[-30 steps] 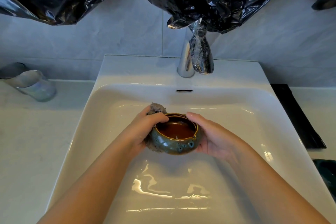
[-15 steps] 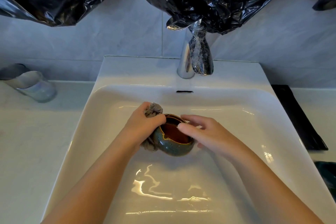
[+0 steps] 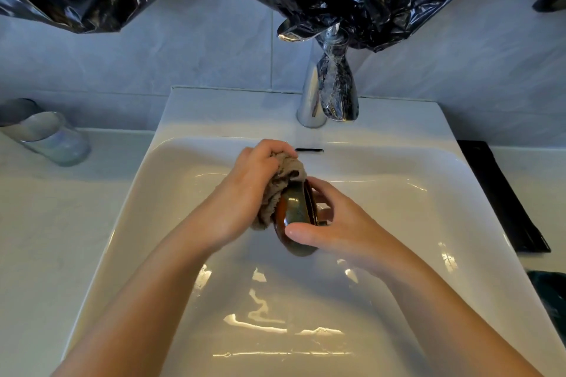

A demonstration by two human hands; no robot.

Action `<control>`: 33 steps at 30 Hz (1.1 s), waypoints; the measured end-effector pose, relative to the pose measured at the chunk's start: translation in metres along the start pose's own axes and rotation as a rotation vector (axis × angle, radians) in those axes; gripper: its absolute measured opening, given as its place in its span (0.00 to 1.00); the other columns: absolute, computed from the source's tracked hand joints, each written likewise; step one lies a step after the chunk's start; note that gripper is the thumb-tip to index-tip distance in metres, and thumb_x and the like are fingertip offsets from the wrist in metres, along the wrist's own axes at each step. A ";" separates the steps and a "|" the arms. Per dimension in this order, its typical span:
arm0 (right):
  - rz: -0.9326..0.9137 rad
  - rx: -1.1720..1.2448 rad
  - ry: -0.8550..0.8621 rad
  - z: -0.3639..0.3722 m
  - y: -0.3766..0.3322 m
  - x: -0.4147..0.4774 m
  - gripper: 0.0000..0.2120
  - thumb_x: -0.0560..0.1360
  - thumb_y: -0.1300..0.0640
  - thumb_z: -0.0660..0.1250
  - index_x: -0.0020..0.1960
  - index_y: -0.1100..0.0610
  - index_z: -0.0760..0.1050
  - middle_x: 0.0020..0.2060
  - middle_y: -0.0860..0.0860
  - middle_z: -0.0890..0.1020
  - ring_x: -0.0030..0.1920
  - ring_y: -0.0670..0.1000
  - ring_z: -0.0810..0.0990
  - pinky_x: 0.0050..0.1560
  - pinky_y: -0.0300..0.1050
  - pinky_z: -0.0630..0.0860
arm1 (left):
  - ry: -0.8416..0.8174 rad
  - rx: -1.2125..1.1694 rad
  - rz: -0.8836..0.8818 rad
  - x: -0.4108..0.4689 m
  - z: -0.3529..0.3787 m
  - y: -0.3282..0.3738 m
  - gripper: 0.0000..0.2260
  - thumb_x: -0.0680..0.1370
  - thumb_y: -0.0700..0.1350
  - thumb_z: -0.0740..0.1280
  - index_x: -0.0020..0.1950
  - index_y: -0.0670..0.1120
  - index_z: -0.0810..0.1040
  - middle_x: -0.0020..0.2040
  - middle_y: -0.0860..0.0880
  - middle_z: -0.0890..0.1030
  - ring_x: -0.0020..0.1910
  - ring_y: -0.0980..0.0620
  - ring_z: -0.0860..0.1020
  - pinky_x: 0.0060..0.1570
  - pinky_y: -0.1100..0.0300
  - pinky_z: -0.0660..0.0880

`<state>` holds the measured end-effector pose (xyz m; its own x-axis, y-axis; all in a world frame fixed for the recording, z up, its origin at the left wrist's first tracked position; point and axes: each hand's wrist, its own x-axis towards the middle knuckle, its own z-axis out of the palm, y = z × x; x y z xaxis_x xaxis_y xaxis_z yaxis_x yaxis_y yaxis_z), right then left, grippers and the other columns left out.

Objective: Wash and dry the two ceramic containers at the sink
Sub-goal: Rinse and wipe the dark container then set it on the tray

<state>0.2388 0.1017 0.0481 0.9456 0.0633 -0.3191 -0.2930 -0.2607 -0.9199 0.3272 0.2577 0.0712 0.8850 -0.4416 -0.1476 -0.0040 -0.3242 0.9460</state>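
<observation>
Bowl [image 3: 295,214] wiped over sink [image 3: 382,168]
Glossy bowl tipped on edge; R hand [image 3: 330,223] grips it, L hand [image 3: 254,190] clenches nubby cloth [image 3: 283,180] vs its base.

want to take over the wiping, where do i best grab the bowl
Grip the bowl by its rim, coming from the right as the right hand does. It is tipped on its side, opening rightward, and the left hand presses the cloth over its left.
</observation>
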 end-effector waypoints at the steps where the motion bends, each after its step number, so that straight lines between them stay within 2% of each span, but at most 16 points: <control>1: -0.003 0.040 -0.031 -0.003 0.000 -0.001 0.39 0.55 0.37 0.73 0.65 0.37 0.68 0.57 0.38 0.79 0.58 0.44 0.80 0.56 0.44 0.80 | -0.017 0.000 0.043 0.000 -0.003 -0.003 0.19 0.78 0.42 0.57 0.47 0.67 0.79 0.48 0.53 0.78 0.54 0.47 0.80 0.42 0.65 0.76; 3: -0.010 0.103 -0.102 -0.008 -0.001 -0.001 0.40 0.55 0.39 0.73 0.67 0.41 0.70 0.58 0.42 0.80 0.58 0.47 0.81 0.54 0.43 0.80 | -0.109 -0.090 0.088 -0.010 -0.005 0.002 0.13 0.83 0.42 0.55 0.59 0.60 0.73 0.46 0.54 0.80 0.48 0.52 0.81 0.45 0.60 0.80; 4: -0.015 0.134 -0.143 -0.010 0.000 -0.001 0.40 0.56 0.40 0.74 0.68 0.43 0.71 0.59 0.44 0.80 0.59 0.47 0.81 0.53 0.43 0.80 | -0.144 -0.134 0.097 -0.016 -0.006 0.001 0.11 0.83 0.43 0.55 0.60 0.57 0.71 0.46 0.54 0.81 0.47 0.52 0.81 0.46 0.58 0.80; 7: -0.007 0.237 -0.276 -0.015 0.005 0.001 0.42 0.57 0.38 0.79 0.68 0.49 0.73 0.60 0.51 0.81 0.60 0.51 0.80 0.56 0.45 0.79 | -0.075 -0.154 0.093 -0.016 -0.007 -0.005 0.09 0.82 0.43 0.57 0.57 0.54 0.74 0.49 0.52 0.80 0.49 0.50 0.80 0.46 0.56 0.80; 9: -0.008 0.367 -0.343 -0.015 0.007 0.002 0.39 0.57 0.34 0.78 0.64 0.48 0.78 0.57 0.53 0.82 0.58 0.52 0.81 0.57 0.47 0.79 | -0.052 -0.133 0.063 -0.015 -0.008 -0.007 0.09 0.82 0.42 0.58 0.56 0.51 0.75 0.49 0.51 0.80 0.49 0.51 0.80 0.48 0.55 0.80; 11: -0.042 0.558 -0.408 -0.015 0.010 0.003 0.34 0.60 0.37 0.79 0.62 0.50 0.80 0.57 0.54 0.82 0.58 0.53 0.80 0.58 0.48 0.78 | -0.042 -0.115 0.069 -0.017 -0.006 -0.010 0.09 0.82 0.42 0.58 0.56 0.51 0.76 0.49 0.52 0.81 0.47 0.55 0.81 0.46 0.57 0.80; 13: -0.044 0.818 -0.440 -0.015 0.015 0.007 0.38 0.61 0.44 0.81 0.67 0.55 0.76 0.62 0.58 0.78 0.63 0.56 0.77 0.63 0.55 0.75 | -0.023 -0.097 0.097 -0.021 -0.002 -0.011 0.08 0.82 0.44 0.59 0.58 0.52 0.75 0.50 0.51 0.81 0.48 0.57 0.81 0.47 0.61 0.78; 16: -0.057 0.974 -0.383 -0.016 0.015 0.012 0.51 0.61 0.47 0.82 0.75 0.62 0.62 0.69 0.63 0.70 0.68 0.61 0.70 0.64 0.60 0.71 | 0.015 0.018 0.124 -0.022 0.005 -0.013 0.14 0.77 0.51 0.59 0.62 0.55 0.73 0.59 0.51 0.76 0.59 0.56 0.75 0.60 0.59 0.72; 18: -0.098 0.952 -0.377 -0.014 0.013 0.014 0.52 0.63 0.46 0.81 0.76 0.64 0.58 0.68 0.63 0.69 0.68 0.61 0.68 0.65 0.59 0.68 | 0.006 0.050 0.109 -0.022 0.007 -0.013 0.19 0.75 0.53 0.58 0.65 0.54 0.72 0.60 0.51 0.75 0.61 0.54 0.73 0.64 0.53 0.71; 21: -0.179 0.786 -0.339 -0.010 0.010 0.016 0.47 0.68 0.44 0.77 0.74 0.67 0.60 0.68 0.66 0.70 0.68 0.64 0.68 0.68 0.62 0.67 | 0.005 0.014 0.040 -0.025 0.008 -0.014 0.21 0.75 0.55 0.58 0.66 0.53 0.72 0.58 0.51 0.79 0.57 0.52 0.78 0.60 0.48 0.74; 24: -0.195 0.712 -0.229 -0.009 0.013 0.018 0.49 0.66 0.44 0.78 0.73 0.69 0.60 0.68 0.73 0.67 0.70 0.73 0.65 0.69 0.73 0.62 | -0.006 -0.110 -0.038 -0.027 0.014 -0.014 0.16 0.79 0.51 0.60 0.65 0.51 0.73 0.57 0.49 0.81 0.55 0.51 0.80 0.58 0.47 0.76; 25: -0.194 0.693 -0.163 -0.009 0.015 0.018 0.50 0.64 0.44 0.80 0.73 0.69 0.61 0.68 0.73 0.67 0.69 0.74 0.66 0.67 0.74 0.65 | -0.014 -0.151 -0.069 -0.027 0.017 -0.014 0.13 0.81 0.49 0.60 0.65 0.50 0.73 0.56 0.48 0.81 0.55 0.50 0.80 0.58 0.47 0.77; 26: -0.185 0.658 -0.081 -0.009 0.017 0.018 0.51 0.61 0.43 0.81 0.72 0.67 0.63 0.66 0.71 0.70 0.67 0.72 0.70 0.64 0.71 0.71 | -0.026 -0.178 -0.100 -0.027 0.019 -0.014 0.12 0.82 0.47 0.59 0.65 0.49 0.72 0.56 0.47 0.81 0.54 0.51 0.81 0.57 0.48 0.77; 28: -0.185 0.548 0.077 -0.009 0.020 0.017 0.53 0.54 0.40 0.83 0.71 0.59 0.67 0.65 0.62 0.75 0.63 0.62 0.78 0.56 0.56 0.79 | -0.049 -0.208 -0.149 -0.027 0.022 -0.014 0.11 0.82 0.48 0.58 0.64 0.50 0.71 0.56 0.47 0.80 0.54 0.52 0.80 0.56 0.51 0.78; 30: -0.223 0.402 0.184 -0.010 0.020 0.017 0.51 0.52 0.42 0.83 0.71 0.51 0.68 0.66 0.53 0.75 0.63 0.56 0.78 0.54 0.50 0.80 | -0.052 -0.252 -0.182 -0.027 0.024 -0.013 0.12 0.82 0.49 0.57 0.63 0.49 0.72 0.56 0.47 0.80 0.54 0.52 0.80 0.57 0.52 0.77; 33: -0.261 0.205 0.257 -0.009 0.019 0.016 0.47 0.55 0.45 0.78 0.71 0.47 0.65 0.67 0.46 0.72 0.65 0.51 0.76 0.57 0.47 0.80 | -0.046 -0.288 -0.197 -0.026 0.021 -0.011 0.11 0.82 0.48 0.58 0.62 0.49 0.73 0.56 0.47 0.81 0.56 0.50 0.80 0.58 0.50 0.77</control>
<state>0.2493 0.0892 0.0271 0.9887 -0.1479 -0.0261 -0.0366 -0.0687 -0.9970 0.2943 0.2549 0.0583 0.8336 -0.4339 -0.3418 0.3018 -0.1604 0.9398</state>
